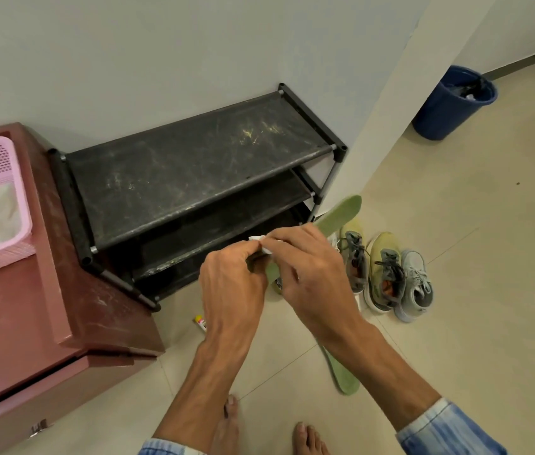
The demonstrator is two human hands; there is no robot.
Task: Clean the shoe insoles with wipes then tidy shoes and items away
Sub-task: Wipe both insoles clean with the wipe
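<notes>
Presently, we hold one long green foam insole [341, 213], its far end slanting up-right beyond our right hand [312, 274], whose fingers pinch a crumpled white wipe [257, 238]; our left hand [233, 277] grips its near end.

In front of the shoe rack [194, 165] the left hand [231, 284] gripped a green insole [341, 211] while the right hand [312, 274] held a white wipe [258, 238] against it. Three shoes [386, 274] stood right of the rack; a second insole [341, 376] lay farther out.

A flat green foam insole [341, 213] tilts toward 1 o'clock, a crumpled white wipe [258, 238] against it; a second green insole [341, 376] lies at 5 o'clock, yellow-green mesh sneakers [384, 267] at 3.
</notes>
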